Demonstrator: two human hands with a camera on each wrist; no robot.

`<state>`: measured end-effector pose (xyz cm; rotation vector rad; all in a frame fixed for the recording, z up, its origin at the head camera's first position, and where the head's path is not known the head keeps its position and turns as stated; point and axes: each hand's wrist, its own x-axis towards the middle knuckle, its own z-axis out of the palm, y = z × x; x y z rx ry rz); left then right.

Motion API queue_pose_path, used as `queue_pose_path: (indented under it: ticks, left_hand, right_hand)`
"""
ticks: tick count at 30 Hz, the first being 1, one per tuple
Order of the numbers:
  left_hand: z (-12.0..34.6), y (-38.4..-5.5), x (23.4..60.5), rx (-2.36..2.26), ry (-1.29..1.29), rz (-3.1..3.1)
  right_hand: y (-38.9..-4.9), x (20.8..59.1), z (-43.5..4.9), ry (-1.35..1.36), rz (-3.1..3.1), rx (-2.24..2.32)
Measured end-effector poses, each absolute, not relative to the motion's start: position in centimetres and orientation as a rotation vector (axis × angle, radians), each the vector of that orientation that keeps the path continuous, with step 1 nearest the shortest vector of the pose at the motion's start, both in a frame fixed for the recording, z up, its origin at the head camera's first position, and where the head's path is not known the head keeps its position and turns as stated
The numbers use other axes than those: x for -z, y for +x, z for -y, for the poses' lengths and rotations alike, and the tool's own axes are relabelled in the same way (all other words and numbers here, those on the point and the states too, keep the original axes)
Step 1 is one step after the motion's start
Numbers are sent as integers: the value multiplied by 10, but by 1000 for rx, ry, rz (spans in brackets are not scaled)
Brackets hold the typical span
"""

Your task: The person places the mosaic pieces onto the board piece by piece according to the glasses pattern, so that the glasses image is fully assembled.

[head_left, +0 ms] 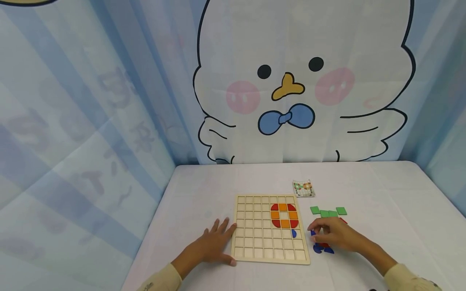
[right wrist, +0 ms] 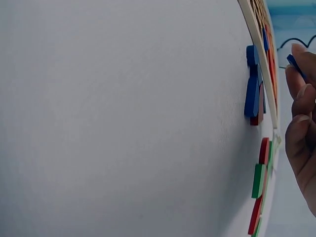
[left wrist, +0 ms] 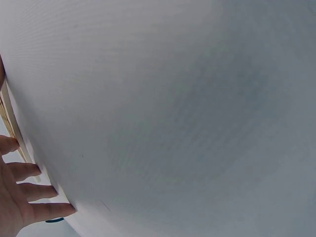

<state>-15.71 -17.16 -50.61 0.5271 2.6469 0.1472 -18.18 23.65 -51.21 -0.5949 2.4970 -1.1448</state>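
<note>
A wooden grid board (head_left: 251, 238) lies on the table, with a ring of red and orange tiles (head_left: 283, 207) in its upper right. Below the ring sits a blue rounded piece (head_left: 294, 233) in one cell. My left hand (head_left: 214, 244) rests with spread fingers against the board's left edge. Right of the board, my right hand (head_left: 336, 233) pinches a small blue piece (right wrist: 296, 65) between thumb and finger. It hovers over several loose blue pieces (head_left: 317, 248) and some red ones, partly covered by the hand.
Green square tiles (head_left: 341, 211) lie beyond my right hand, a red piece (head_left: 343, 220) beside them. A small printed card (head_left: 303, 188) with a coloured grid pattern lies behind the board. A curtain (head_left: 284, 149) with a cartoon figure hangs at the table's far edge.
</note>
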Motion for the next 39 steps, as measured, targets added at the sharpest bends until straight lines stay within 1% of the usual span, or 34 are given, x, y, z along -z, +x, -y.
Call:
queue_pose_path:
  ticks: [11, 19, 27, 39]
  left_hand:
    - [171, -156, 503, -157, 534, -2650]
    - [170, -155, 504, -168, 522, -2646]
    - [170, -155, 506, -156, 525, -2649]
    - [169, -155, 501, -150, 512, -2649]
  right_hand:
    - [-181, 514, -214, -672, -2419, 1130]
    - [-180, 515, -204, -681, -2436, 1074]
    - [-179, 518, -200, -768, -2450, 1033]
    - [-181, 517, -204, -767, -2479, 978]
